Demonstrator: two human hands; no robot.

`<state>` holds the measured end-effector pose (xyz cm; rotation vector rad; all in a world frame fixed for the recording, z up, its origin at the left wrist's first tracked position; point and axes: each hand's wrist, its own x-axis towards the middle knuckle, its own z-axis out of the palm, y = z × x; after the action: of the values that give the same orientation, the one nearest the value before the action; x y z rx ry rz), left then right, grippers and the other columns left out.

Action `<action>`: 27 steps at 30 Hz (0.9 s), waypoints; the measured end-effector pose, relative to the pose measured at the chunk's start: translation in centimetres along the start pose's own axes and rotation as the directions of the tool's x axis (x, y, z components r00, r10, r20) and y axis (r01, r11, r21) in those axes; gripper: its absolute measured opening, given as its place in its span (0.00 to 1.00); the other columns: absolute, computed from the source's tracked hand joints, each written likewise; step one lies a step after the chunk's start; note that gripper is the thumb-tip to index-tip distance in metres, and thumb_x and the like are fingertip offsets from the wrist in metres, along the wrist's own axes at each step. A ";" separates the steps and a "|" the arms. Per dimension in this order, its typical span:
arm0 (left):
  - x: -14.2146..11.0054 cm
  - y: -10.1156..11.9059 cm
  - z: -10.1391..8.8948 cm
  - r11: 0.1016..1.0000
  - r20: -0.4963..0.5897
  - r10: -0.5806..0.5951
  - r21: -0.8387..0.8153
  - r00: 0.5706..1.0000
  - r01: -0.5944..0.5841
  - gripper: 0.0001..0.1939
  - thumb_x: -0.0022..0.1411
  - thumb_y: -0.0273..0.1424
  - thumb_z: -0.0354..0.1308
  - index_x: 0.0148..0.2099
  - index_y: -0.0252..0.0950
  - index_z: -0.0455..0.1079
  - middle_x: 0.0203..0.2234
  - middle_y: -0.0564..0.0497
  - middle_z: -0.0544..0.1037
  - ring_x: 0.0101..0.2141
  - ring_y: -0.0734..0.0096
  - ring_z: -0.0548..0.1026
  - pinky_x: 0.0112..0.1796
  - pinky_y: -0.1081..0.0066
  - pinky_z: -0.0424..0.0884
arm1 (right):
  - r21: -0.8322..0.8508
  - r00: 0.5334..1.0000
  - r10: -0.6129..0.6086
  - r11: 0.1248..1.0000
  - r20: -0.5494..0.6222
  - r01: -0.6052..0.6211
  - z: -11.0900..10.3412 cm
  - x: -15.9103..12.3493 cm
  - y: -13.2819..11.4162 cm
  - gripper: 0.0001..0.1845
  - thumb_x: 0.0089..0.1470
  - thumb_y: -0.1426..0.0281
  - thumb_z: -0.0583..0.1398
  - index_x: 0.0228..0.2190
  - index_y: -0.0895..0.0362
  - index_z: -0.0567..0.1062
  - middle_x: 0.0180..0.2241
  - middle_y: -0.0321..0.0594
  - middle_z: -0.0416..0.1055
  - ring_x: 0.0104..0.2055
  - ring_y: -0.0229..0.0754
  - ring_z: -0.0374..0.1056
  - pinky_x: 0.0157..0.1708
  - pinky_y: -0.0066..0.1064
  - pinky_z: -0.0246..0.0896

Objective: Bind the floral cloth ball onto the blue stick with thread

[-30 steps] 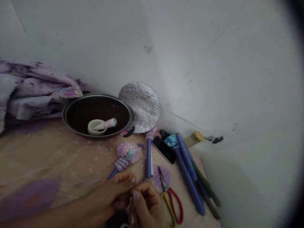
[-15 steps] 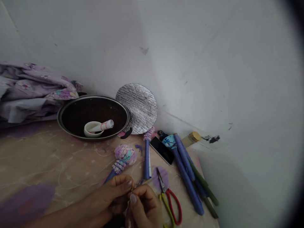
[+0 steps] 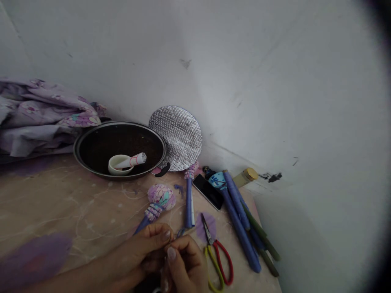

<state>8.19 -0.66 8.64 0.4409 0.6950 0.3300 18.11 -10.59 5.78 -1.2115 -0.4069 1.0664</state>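
Observation:
My left hand [image 3: 149,248] and my right hand [image 3: 186,260] meet at the bottom centre, thumbs and forefingers pinched together. Whatever thin thing lies between the fingertips is too small to make out. Just beyond my left hand lies a stick with a round head wrapped in flowered cloth [image 3: 161,196] and a blue-wrapped handle [image 3: 142,225]. A second blue-wrapped stick [image 3: 188,199] with a gathered cloth top lies farther back. To the right of my right hand rest open-bladed scissors [image 3: 209,240] with one red and one yellow handle.
A dark pan [image 3: 122,138] holds a white bowl [image 3: 119,166] with a rolled paper [image 3: 136,160] in it. Behind stands a silver quilted disc [image 3: 179,138] against the wall. A phone [image 3: 208,191], several blue and green sticks [image 3: 241,228], a gold-lidded jar [image 3: 247,177] and bunched flowered cloth [image 3: 39,110] lie around.
Both hands keep nearly the same pinched pose, with only slight finger movement. The whole view has shifted very slightly; the objects stay in place.

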 end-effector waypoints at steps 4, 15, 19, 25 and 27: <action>-0.1 0.1 0.2 1.000 0.015 0.009 0.001 1.000 -0.009 0.48 0.20 0.63 0.96 0.26 0.40 0.69 0.16 0.66 0.63 0.21 0.84 0.48 0.26 0.74 0.41 | -0.009 1.000 -0.012 1.000 0.002 0.012 0.0 0.0 0.1 0.40 0.51 0.30 0.84 0.28 0.53 0.84 0.14 0.20 0.60 0.15 0.26 0.48 0.18 0.18 0.52; 0.2 0.1 -0.5 0.999 0.048 0.038 0.025 0.998 -0.039 0.47 0.26 0.63 0.95 0.28 0.40 0.70 0.17 0.66 0.64 0.21 0.82 0.50 0.26 0.72 0.40 | 0.001 1.000 -0.001 1.000 0.019 0.001 0.1 0.0 0.0 0.42 0.50 0.29 0.84 0.28 0.54 0.83 0.13 0.20 0.60 0.13 0.26 0.48 0.17 0.17 0.53; 0.0 0.3 -0.3 0.998 0.046 0.049 0.038 0.998 -0.051 0.47 0.26 0.63 0.96 0.28 0.40 0.70 0.17 0.65 0.64 0.21 0.83 0.50 0.26 0.72 0.39 | -0.012 0.999 0.027 1.000 0.042 -0.026 0.1 -0.1 -0.5 0.41 0.51 0.29 0.84 0.28 0.53 0.83 0.12 0.21 0.61 0.13 0.27 0.48 0.17 0.19 0.55; 0.1 0.2 -0.5 0.998 0.045 0.046 0.041 0.998 -0.048 0.46 0.26 0.64 0.95 0.27 0.40 0.70 0.16 0.65 0.64 0.21 0.82 0.49 0.26 0.71 0.40 | 0.007 0.998 0.054 0.999 0.020 -0.054 0.3 -0.1 -1.1 0.42 0.46 0.30 0.86 0.27 0.54 0.84 0.12 0.23 0.63 0.13 0.26 0.48 0.17 0.19 0.55; 0.2 0.0 -0.7 0.998 0.049 0.053 0.042 0.997 -0.055 0.47 0.26 0.65 0.95 0.27 0.40 0.70 0.16 0.66 0.64 0.20 0.83 0.48 0.26 0.71 0.39 | 0.006 0.998 0.059 0.998 0.029 -0.059 0.3 -0.1 -1.2 0.42 0.47 0.30 0.86 0.27 0.54 0.84 0.12 0.23 0.64 0.13 0.26 0.49 0.17 0.19 0.55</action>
<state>7.85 -0.36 8.06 0.5081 0.6452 0.3550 18.30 -10.50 6.99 -1.2098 -0.3917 1.1363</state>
